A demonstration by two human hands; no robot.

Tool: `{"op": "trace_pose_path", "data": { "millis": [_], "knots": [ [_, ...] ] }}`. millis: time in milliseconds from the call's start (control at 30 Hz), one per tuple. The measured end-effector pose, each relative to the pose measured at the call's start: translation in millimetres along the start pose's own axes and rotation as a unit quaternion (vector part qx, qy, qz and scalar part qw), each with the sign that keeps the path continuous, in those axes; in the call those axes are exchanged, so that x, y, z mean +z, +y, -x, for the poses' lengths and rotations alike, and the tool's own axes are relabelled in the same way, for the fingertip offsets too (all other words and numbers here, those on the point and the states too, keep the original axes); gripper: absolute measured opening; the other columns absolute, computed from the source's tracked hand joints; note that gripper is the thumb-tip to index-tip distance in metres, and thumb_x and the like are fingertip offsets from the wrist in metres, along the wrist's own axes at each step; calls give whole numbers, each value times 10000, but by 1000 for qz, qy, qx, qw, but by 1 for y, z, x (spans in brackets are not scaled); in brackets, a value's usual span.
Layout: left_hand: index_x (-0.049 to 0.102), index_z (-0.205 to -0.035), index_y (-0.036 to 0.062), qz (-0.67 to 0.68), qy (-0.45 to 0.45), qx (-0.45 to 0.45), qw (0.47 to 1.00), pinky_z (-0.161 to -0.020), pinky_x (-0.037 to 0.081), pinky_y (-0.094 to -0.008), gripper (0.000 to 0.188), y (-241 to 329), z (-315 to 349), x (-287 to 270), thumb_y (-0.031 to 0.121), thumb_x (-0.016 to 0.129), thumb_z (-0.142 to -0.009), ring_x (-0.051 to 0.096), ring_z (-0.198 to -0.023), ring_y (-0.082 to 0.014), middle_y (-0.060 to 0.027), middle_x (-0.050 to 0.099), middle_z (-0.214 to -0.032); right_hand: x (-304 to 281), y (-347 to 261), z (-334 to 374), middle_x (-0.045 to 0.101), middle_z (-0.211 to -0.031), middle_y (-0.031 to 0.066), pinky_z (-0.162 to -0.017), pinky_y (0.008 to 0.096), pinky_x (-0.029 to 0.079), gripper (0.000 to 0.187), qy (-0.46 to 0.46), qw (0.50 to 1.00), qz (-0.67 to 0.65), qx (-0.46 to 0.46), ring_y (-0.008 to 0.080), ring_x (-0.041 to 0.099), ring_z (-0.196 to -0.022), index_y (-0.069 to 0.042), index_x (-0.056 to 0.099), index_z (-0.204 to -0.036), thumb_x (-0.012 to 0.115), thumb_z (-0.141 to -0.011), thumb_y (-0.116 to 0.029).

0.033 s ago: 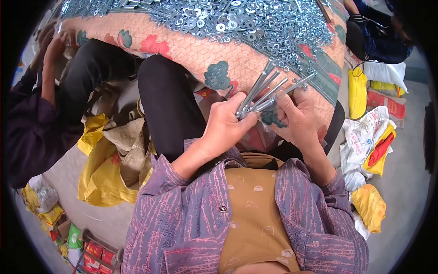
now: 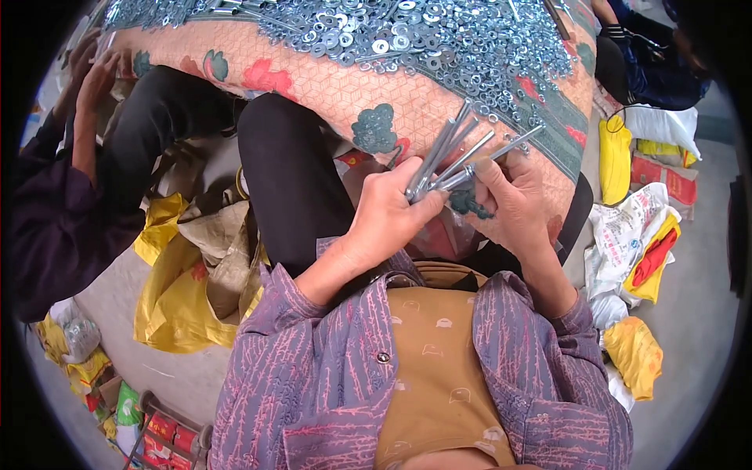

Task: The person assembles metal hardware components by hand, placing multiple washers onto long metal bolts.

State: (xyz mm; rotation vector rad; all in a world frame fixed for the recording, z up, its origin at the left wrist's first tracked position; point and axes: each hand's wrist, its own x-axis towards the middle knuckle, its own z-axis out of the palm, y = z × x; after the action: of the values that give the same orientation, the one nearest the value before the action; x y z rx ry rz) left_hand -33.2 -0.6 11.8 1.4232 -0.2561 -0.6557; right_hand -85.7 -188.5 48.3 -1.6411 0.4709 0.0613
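Note:
A fanned bundle of long silver bolts (image 2: 440,157) is gripped in my left hand (image 2: 384,215), its fingers and thumb closed round the lower ends. Close beside it on the right, my right hand (image 2: 515,202) has thumb and fingers pinched at a single long bolt (image 2: 518,141) slanting up to the right. That bolt's lower end meets the bundle; small fittings there are too fine to make out. Both hands are over the near edge of the patterned tablecloth (image 2: 313,98). Beyond them lies a wide heap of silver washers and nuts (image 2: 407,39).
On the left, another person's hands (image 2: 95,78) work at the table's edge. A person in dark clothes (image 2: 654,63) sits at the far right. Yellow sacks (image 2: 184,305) lie on the floor at left; white and yellow bags (image 2: 627,235) line the right. A rack (image 2: 168,435) stands lower left.
Almost nothing differs. My hands and the bolts keep nearly the same place, and the other person's hands at left have shifted slightly.

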Motion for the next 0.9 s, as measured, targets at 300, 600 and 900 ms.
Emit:
{"op": "trace_pose_path", "data": {
  "millis": [300, 600, 900],
  "knots": [
    [592, -941, -17, 2, -9, -24, 1000, -579, 436, -221, 161, 6, 1, -3, 106, 632, -845, 495, -646, -35, 21, 560, -681, -1, -5, -4, 625, -731, 9, -512, 171, 383, 131, -11, 1000, -21, -15, 28, 506, -582, -17, 657, -889, 678, -853, -141],
    [631, -889, 19, 90, -96, -100, 986, -427, 330, -188, 157, 8, -2, -25, 116, 719, -803, 455, -492, -32, 22, 545, -624, -16, -14, 7, 603, -739, -3, -570, 210, 426, 107, -121, 992, 46, 11, 45, 532, -647, 9, 636, -879, 672, -837, -83],
    [609, -910, -33, 259, -87, -147, 951, -326, 240, -187, 168, 0, -6, -19, 101, 676, -834, 370, -355, -59, -26, 513, -565, -25, -36, -30, 599, -824, 6, -660, 219, 459, 201, -316, 909, 197, -185, 69, 576, -775, -14, 669, -997, 626, -806, 32]
  ]
}}
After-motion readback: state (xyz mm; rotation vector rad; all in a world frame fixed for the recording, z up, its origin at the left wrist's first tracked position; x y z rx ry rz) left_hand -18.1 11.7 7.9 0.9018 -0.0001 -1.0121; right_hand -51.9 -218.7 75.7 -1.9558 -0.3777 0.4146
